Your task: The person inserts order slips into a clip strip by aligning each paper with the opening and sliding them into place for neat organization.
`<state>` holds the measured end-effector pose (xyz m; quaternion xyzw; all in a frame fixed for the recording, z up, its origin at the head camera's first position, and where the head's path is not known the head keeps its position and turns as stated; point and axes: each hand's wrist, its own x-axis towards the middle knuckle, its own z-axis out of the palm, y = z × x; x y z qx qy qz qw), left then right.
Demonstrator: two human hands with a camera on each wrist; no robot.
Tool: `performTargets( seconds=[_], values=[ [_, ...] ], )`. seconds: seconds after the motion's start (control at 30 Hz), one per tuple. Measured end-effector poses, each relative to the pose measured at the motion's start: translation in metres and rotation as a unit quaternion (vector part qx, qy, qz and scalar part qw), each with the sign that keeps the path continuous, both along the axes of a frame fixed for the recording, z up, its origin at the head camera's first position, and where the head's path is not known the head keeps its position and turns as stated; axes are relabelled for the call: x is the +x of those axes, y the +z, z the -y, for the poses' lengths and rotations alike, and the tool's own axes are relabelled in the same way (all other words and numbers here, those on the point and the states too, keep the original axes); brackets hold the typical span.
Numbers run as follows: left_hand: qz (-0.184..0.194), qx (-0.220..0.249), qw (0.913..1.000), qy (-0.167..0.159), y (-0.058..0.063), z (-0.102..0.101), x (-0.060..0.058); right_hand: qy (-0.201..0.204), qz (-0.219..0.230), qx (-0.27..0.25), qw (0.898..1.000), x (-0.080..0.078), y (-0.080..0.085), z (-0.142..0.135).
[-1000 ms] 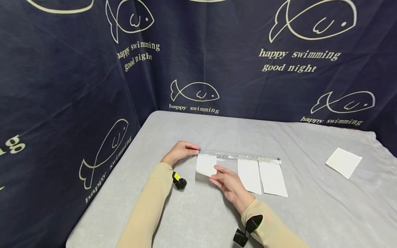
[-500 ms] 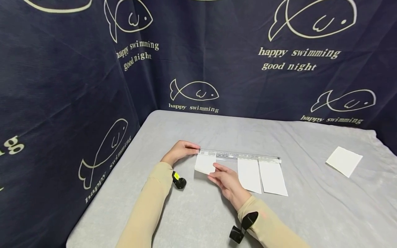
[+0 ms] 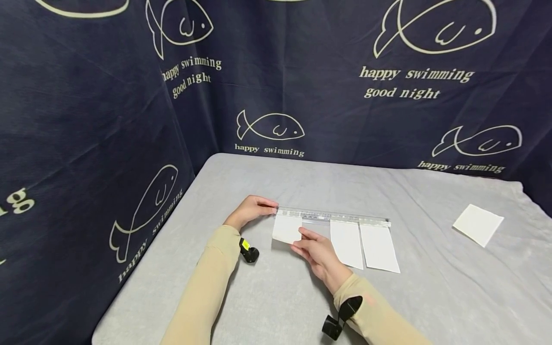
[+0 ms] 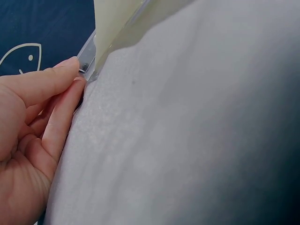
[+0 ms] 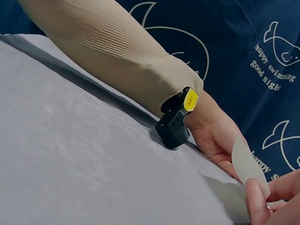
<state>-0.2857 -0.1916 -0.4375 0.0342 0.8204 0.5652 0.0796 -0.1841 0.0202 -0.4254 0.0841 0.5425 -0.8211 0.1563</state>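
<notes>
A clear plastic strip, long and narrow like a ruler, lies across the table. My left hand pinches its left end between thumb and fingers. Three white paper slips run from the strip toward me. The leftmost slip has its near end raised, and my right hand pinches its near right corner. The middle slip and right slip lie flat. In the right wrist view the held slip curves upward from the table. The left wrist view shows its pale underside beside the strip's end.
A separate square white paper lies at the right of the grey cloth-covered table. Dark blue curtains printed with fish hang behind and to the left. Black wrist cameras are strapped to both forearms.
My right hand and the near end of the leftmost slip shift slightly left, then slightly back right. My left hand and the strip stay in place.
</notes>
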Motion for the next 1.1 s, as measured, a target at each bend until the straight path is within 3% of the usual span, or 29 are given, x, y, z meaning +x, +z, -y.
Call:
performTargets(
  seconds=[0.1,0.4,1.1],
  values=[
    [0.002,-0.001,1.0000,0.001,0.0004,-0.0004,-0.0001,0.001,-0.009,-0.012,1.000,0.0005,-0.0010,-0.0019],
    [0.001,-0.007,1.0000,-0.001,0.0005,-0.0013,0.0007,-0.010,0.023,0.015,1.000,0.0026,0.0086,-0.0015],
    [-0.001,-0.011,0.9999,-0.001,0.0053,-0.0020,0.0038,-0.017,0.018,0.022,0.999,0.0039,0.0081,-0.0074]
  ],
)
